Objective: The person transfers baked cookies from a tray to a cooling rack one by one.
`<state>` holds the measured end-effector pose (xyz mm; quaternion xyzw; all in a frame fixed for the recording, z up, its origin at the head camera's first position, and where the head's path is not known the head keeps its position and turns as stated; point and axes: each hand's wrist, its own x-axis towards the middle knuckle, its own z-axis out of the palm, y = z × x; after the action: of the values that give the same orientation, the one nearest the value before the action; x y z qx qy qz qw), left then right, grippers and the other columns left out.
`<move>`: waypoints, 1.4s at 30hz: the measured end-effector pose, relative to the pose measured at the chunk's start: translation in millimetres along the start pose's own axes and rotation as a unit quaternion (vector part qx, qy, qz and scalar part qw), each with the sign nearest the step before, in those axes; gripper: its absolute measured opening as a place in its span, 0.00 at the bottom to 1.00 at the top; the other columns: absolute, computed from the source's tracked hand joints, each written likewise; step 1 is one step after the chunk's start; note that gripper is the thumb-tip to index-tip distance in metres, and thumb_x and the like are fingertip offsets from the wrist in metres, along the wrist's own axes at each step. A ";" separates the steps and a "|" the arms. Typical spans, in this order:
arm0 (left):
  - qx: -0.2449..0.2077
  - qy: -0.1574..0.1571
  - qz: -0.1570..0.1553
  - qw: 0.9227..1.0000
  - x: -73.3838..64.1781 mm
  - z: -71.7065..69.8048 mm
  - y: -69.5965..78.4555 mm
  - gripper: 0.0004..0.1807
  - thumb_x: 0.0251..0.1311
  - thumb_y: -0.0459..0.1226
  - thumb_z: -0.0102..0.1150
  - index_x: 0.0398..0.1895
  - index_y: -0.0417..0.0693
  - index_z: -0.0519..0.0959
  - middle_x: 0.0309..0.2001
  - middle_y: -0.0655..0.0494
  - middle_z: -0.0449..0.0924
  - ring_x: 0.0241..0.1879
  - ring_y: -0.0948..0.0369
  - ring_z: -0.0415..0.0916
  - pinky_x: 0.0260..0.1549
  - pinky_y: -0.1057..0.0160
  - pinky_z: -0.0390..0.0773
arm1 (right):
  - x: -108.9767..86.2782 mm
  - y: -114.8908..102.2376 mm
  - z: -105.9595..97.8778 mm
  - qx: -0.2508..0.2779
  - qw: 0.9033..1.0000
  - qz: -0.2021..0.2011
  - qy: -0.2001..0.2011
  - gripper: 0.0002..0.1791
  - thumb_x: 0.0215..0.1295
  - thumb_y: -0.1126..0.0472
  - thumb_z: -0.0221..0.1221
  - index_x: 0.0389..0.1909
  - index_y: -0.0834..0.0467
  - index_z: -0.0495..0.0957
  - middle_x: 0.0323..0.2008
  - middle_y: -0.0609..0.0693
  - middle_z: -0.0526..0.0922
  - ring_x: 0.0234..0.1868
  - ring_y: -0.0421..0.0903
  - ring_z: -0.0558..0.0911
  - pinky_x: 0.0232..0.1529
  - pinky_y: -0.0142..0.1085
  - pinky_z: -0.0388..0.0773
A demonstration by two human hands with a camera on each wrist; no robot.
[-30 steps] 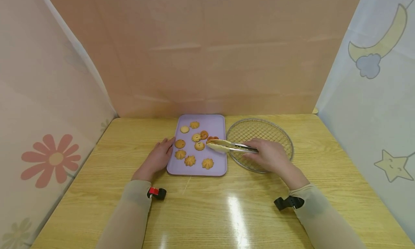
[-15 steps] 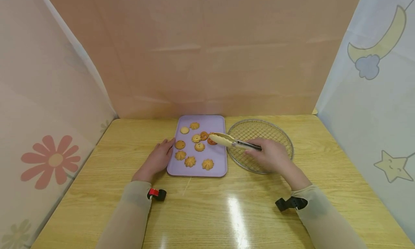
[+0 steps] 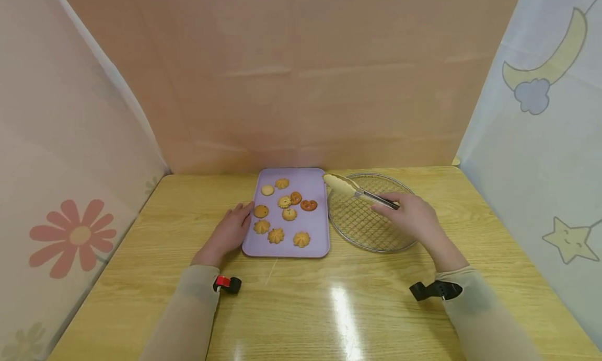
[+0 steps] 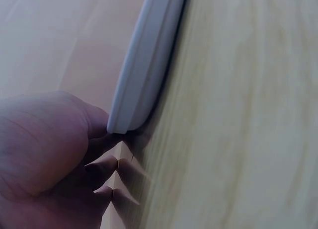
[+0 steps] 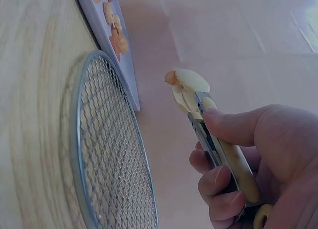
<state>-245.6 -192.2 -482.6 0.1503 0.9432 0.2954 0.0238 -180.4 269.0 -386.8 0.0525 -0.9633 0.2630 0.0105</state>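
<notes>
In the head view my right hand (image 3: 414, 214) grips metal tongs with cream scalloped tips (image 3: 340, 185) over the wire rack (image 3: 371, 220). The right wrist view shows a small brown piece (image 5: 171, 78), like a baked cookie, caught between the tips; its full shape is hidden. My left hand (image 3: 231, 226) holds the left edge of the purple tray (image 3: 310, 248), thumb and fingers at the rim in the left wrist view. On the tray lie two pretzel cookies, one a glossy brown pretzel (image 3: 309, 205), and several golden ones, among them a flower-shaped cookie (image 3: 301, 239).
The round rack stands right beside the tray on the wooden table (image 3: 291, 309). An orange-brown backdrop (image 3: 301, 79) rises behind the table. Patterned side panels, such as the right panel (image 3: 522, 157), stand at both sides.
My right hand has lifted the tongs off the tray and carried them right and back, over the rack's edge, with the small brown piece. A pretzel formerly behind the tips now shows whole.
</notes>
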 end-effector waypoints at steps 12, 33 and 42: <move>0.008 -0.004 -0.008 1.000 -0.8 -1.0 4.2 0.28 0.87 0.34 0.48 0.83 0.35 0.67 0.78 0.32 0.70 0.83 0.33 0.54 0.83 0.33 0.48 | 4.9 26.0 -16.8 -0.001 0.999 0.047 -0.003 0.41 0.81 0.32 0.57 0.79 0.59 0.76 0.64 0.73 0.83 0.41 0.58 0.80 0.34 0.45 0.72; 0.019 -0.014 -0.011 1.000 -9.5 -12.9 24.6 0.27 0.86 0.32 0.46 0.83 0.32 0.65 0.78 0.29 0.69 0.83 0.32 0.54 0.82 0.31 0.49 | 13.4 53.6 -10.9 0.001 0.998 0.064 -0.024 0.41 0.82 0.32 0.56 0.77 0.61 0.76 0.71 0.76 0.75 0.66 0.75 0.79 0.55 0.68 0.79; 0.017 -0.016 -0.011 1.000 -7.9 -10.6 22.1 0.28 0.86 0.33 0.47 0.83 0.33 0.66 0.78 0.30 0.69 0.83 0.33 0.54 0.83 0.31 0.49 | 13.8 56.9 -9.5 0.002 0.997 0.072 -0.032 0.38 0.84 0.38 0.57 0.77 0.64 0.75 0.70 0.76 0.76 0.68 0.77 0.76 0.60 0.72 0.76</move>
<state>-233.5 -183.2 -461.8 0.1445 0.9491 0.2770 0.0396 -200.3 321.2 -406.7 -0.0084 -0.9640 0.2630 -0.0389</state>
